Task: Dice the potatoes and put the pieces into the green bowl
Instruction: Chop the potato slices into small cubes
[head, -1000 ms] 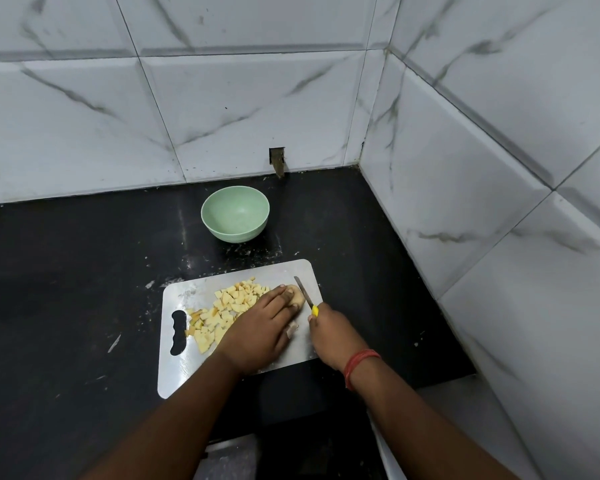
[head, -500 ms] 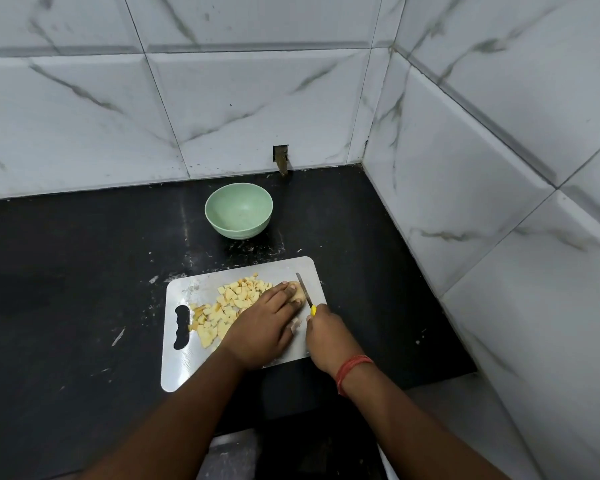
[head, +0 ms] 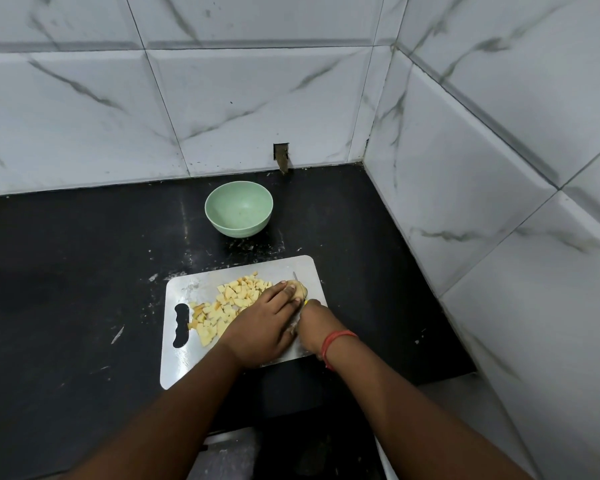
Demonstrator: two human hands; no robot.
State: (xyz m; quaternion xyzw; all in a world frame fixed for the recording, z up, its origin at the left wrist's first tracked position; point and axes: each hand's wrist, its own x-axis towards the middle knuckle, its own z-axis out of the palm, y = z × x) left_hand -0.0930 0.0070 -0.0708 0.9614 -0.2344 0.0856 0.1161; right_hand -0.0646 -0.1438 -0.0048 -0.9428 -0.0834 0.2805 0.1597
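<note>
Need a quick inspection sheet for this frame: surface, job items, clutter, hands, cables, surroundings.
Surface: black countertop, dusted with pale specks and smears around the board.
Job's things: metal cutting board lies on the counter; diced potato pieces piled on its left half; uncut potato chunk at the far right of the board; green bowl stands beyond the board, no pieces in it.
Clutter: small pale scrap left of the board.
Hands: left hand presses on the potato chunk; right hand grips a knife, handle mostly hidden.
Cables: nothing seen.
Surroundings: white marbled wall tiles form a corner; small notch at the tile base.
</note>
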